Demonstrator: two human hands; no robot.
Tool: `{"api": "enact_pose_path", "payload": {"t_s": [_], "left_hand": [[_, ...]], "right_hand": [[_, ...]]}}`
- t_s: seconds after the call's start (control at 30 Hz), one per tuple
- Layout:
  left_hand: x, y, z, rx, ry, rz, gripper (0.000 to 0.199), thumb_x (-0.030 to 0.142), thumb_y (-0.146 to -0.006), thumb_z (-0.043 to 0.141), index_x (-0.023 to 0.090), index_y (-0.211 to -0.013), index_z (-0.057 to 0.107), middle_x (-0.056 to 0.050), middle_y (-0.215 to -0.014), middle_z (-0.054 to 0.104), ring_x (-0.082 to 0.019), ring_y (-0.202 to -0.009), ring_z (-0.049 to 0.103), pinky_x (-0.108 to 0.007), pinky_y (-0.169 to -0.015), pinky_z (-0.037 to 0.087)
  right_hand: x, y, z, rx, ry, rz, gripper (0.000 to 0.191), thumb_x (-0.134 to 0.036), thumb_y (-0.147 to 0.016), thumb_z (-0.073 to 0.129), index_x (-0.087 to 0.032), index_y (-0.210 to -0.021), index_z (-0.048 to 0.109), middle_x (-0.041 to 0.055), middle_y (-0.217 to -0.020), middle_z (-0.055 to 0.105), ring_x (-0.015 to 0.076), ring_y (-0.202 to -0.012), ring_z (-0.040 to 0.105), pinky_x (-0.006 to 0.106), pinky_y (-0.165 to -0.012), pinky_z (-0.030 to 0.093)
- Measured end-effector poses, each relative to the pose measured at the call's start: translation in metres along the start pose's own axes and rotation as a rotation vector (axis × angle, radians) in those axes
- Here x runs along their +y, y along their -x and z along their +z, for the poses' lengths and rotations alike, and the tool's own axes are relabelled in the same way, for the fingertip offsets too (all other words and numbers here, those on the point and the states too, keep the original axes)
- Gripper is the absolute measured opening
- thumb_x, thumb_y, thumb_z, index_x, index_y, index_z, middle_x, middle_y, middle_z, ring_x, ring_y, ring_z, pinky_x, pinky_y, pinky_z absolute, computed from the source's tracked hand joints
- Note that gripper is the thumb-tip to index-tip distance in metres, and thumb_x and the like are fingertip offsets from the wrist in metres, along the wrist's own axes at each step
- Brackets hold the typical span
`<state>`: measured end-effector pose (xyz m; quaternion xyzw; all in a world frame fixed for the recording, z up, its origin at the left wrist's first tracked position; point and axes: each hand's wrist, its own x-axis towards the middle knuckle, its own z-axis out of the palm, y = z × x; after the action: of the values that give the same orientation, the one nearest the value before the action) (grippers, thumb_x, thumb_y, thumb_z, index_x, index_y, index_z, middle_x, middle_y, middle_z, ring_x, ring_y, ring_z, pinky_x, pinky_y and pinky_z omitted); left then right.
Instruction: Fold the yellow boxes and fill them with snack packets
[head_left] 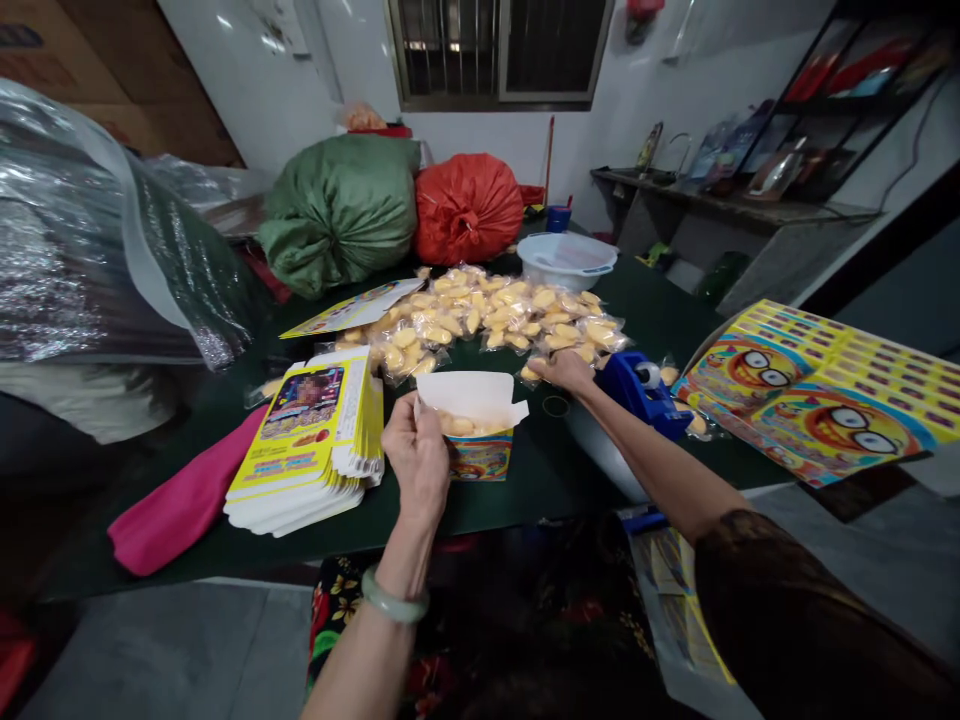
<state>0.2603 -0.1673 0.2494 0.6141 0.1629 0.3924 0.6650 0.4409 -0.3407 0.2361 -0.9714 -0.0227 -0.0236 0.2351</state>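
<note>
My left hand (417,458) grips the side of a small printed cardboard box (480,455), its white flaps standing open. Wrapped yellow snacks (459,425) show inside the box. My right hand (566,372) reaches across the dark green table (540,480), its fingers on the near edge of a large pile of clear-wrapped yellow snacks (495,315). I cannot tell whether those fingers hold a packet. A jade bangle (394,595) circles my left wrist.
A stack of flat yellow box blanks (307,450) lies left of my left hand, beside a pink cloth (184,497). A blue tape dispenser (641,390) sits in a metal bowl (600,455). Printed cartoon sheets (817,390) lie right; sacks and a white basin (566,260) stand behind.
</note>
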Motion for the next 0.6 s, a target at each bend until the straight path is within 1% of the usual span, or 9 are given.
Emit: {"api": "enact_pose_path", "payload": {"t_s": [0.1,0.17,0.27,0.33,0.37,0.43,0.5,0.53,0.6], "left_hand": [[0.0,0.002,0.001,0.05,-0.095,0.092,0.018,0.031,-0.082,0.05,0.015,-0.079,0.06,0.001,-0.069,0.058,-0.012,-0.067,0.053,-0.021,-0.061,0.042],[0.001,0.001,0.0,0.111,-0.099,0.118,0.014,0.027,-0.081,0.05,0.016,-0.084,0.059,0.001,-0.073,0.058,-0.012,-0.07,0.053,-0.022,-0.064,0.043],[0.003,-0.002,0.002,0.233,-0.041,0.112,0.014,0.019,-0.074,0.053,0.017,-0.088,0.054,0.003,-0.074,0.052,-0.009,-0.067,0.051,-0.02,-0.064,0.041],[0.005,-0.002,0.006,0.271,-0.006,0.102,0.017,0.015,-0.069,0.054,0.017,-0.085,0.051,0.005,-0.07,0.047,-0.008,-0.062,0.046,-0.019,-0.06,0.039],[0.006,-0.001,0.009,0.269,0.009,0.102,0.018,0.013,-0.067,0.055,0.017,-0.084,0.05,0.005,-0.069,0.045,-0.007,-0.06,0.044,-0.019,-0.058,0.038],[0.007,0.001,0.013,0.25,0.043,0.107,0.02,0.012,-0.064,0.055,0.018,-0.082,0.048,0.006,-0.067,0.043,-0.007,-0.058,0.042,-0.019,-0.056,0.036],[0.009,0.004,0.016,0.225,0.077,0.11,0.02,0.014,-0.063,0.056,0.018,-0.08,0.048,0.006,-0.066,0.045,-0.007,-0.057,0.043,-0.019,-0.056,0.037],[0.01,0.006,0.016,0.213,0.093,0.107,0.019,0.015,-0.063,0.056,0.018,-0.08,0.048,0.006,-0.066,0.046,-0.007,-0.057,0.044,-0.019,-0.055,0.037],[0.011,0.009,0.014,0.179,0.121,0.091,0.016,0.019,-0.066,0.059,0.018,-0.079,0.049,0.005,-0.066,0.049,-0.008,-0.058,0.048,-0.02,-0.056,0.039]], "right_hand": [[-0.008,-0.012,0.014,0.065,-0.141,-0.059,0.014,-0.028,-0.072,0.063,-0.015,-0.075,0.062,0.0063,-0.079,0.062,0.021,-0.078,0.059,0.031,-0.068,0.046],[-0.011,-0.01,0.004,0.143,-0.232,-0.116,0.012,-0.022,-0.077,0.056,-0.015,-0.085,0.06,0.0053,-0.083,0.061,0.0184,-0.081,0.058,0.03,-0.07,0.047],[-0.016,0.01,-0.039,0.267,-0.493,-0.286,0.015,-0.021,-0.082,0.05,-0.017,-0.096,0.054,0.002,-0.083,0.06,0.014,-0.071,0.056,0.027,-0.064,0.048],[-0.026,0.037,-0.075,0.311,-0.781,-0.557,0.016,-0.025,-0.081,0.057,-0.02,-0.095,0.053,-0.0009,-0.078,0.059,0.0122,-0.061,0.054,0.026,-0.056,0.047],[-0.033,0.054,-0.09,0.302,-0.854,-0.717,0.017,-0.025,-0.078,0.062,-0.021,-0.093,0.055,-0.0013,-0.079,0.06,0.0118,-0.061,0.054,0.025,-0.055,0.046],[-0.053,0.087,-0.11,0.208,-0.747,-0.941,0.012,-0.024,-0.079,0.064,-0.02,-0.09,0.06,-0.0003,-0.08,0.063,0.012,-0.066,0.056,0.025,-0.059,0.045],[-0.074,0.112,-0.114,0.104,-0.456,-1.101,0.004,-0.02,-0.081,0.063,-0.018,-0.084,0.063,0.0014,-0.077,0.063,0.0128,-0.069,0.056,0.026,-0.062,0.043],[-0.083,0.119,-0.11,0.067,-0.272,-1.128,0.003,-0.018,-0.081,0.062,-0.016,-0.082,0.065,0.0033,-0.078,0.063,0.014,-0.071,0.056,0.027,-0.063,0.041],[-0.096,0.127,-0.1,0.019,0.09,-1.094,0.008,-0.014,-0.082,0.059,-0.013,-0.08,0.066,0.0088,-0.085,0.064,0.0173,-0.077,0.056,0.028,-0.062,0.037]]}}
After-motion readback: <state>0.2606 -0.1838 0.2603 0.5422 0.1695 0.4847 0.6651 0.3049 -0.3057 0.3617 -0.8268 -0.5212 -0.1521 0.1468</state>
